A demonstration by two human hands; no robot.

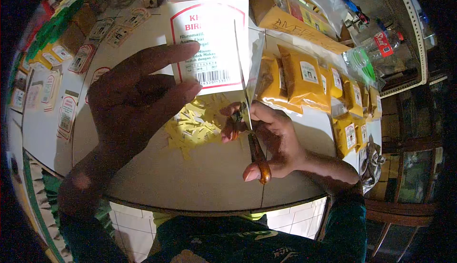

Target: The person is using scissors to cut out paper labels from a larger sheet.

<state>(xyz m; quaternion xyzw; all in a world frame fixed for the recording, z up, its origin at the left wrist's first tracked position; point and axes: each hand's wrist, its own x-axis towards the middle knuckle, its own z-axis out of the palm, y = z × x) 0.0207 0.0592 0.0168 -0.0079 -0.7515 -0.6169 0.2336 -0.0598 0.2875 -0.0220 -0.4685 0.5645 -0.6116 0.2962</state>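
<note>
Raised over the table, a white paper label (210,48) with a red border, green print and a barcode is pinched at its left edge between the fingers and thumb of my left hand (132,81). My right hand (275,138) grips a pair of scissors (255,145) with amber-brown handles. The scissor blades are spread and point away from me, one blade lying across the label's right side. Beneath the label, yellow paper offcuts (194,120) lie heaped on the white table. The lower blade is partly hidden by the paper.
Clear bags of yellow-orange powder (303,77) stand at the right, behind them a cardboard box (296,23) and a plastic bottle (382,45). Stacks of cut labels (67,116) lie at the left. The table's curved front edge (214,211) is close to my body.
</note>
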